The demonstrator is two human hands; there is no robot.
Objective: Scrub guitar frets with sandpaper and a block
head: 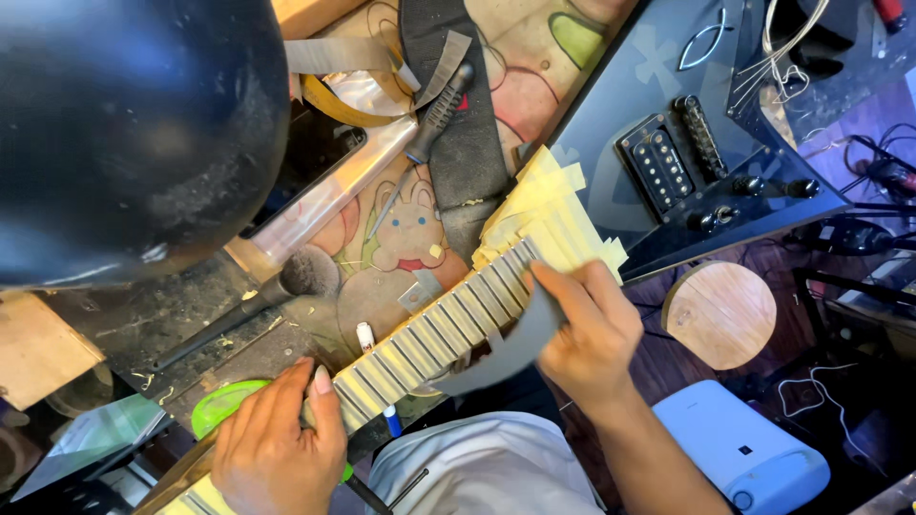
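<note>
From the head camera, we're looking straight down on a guitar neck (439,329) lying diagonally across the desk (172,315), its fretboard masked in strips of pale tape (549,215) so only the metal frets show. It runs from the black guitar body (668,143) at its upper end down toward the person's lap.

The left hand (272,443) sits at the lower end of the neck, fingers curled over its edge, grip pressed together on the wood, steadying it. The right hand (587,329), nearer the body end, pinches a dark grey abrasive sheet (501,348), bent in a curve, its edge touching the frets.

That sheet looks thin, floppy and light; best held close to the working edge, as the fingers have it. The neck looks stiff and solid, safe to clamp by its sides, though the taped frets and the tape edges seem easy to scuff or lift.

Just above the neck lies a soft brush (296,277), and beyond it a screwdriver (425,133). A green lid (224,405) sits beside the left hand.
</note>
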